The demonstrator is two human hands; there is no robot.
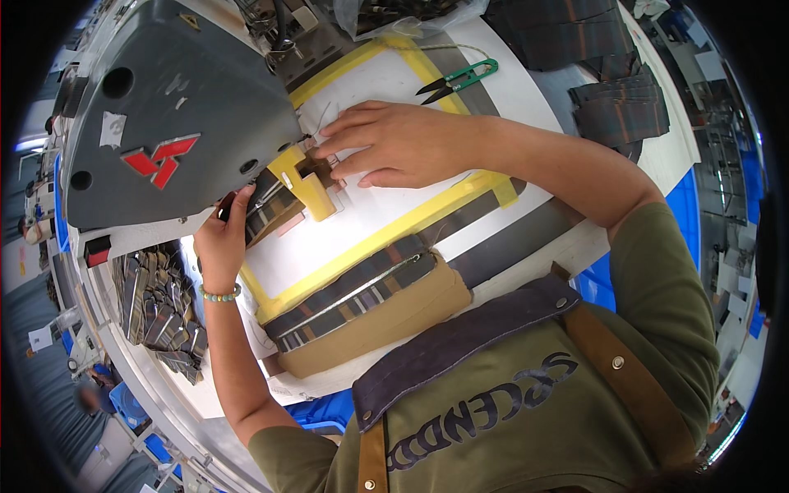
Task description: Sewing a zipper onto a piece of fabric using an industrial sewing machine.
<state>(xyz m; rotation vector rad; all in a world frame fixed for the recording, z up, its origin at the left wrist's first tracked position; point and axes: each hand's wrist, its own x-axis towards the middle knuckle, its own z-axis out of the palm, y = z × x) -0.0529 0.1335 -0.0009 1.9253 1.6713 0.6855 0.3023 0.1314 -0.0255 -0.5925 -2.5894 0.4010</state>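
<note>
My right hand (399, 146) lies over the white work surface (370, 205) with its fingers spread, fingertips beside the yellow guard (306, 185) of a grey sewing machine (185, 107). Under and beside the guard is a plaid fabric piece (275, 215) with a brown edge; its far end is hidden by guard and fingers. My left hand (222, 242) is at the left end of that piece, below the machine head. Its thumb closes against a small dark thing I cannot make out, and the other fingers are mostly hidden.
Green-handled thread snips (460, 80) lie beyond my right hand. Nearer me is a brown padded block (374, 316) with a zipped plaid strip (353, 296). Plaid pieces lie stacked at the far right (620, 107); a pile of small pieces (160, 304) is at the left. Yellow tape (362, 251) borders the surface.
</note>
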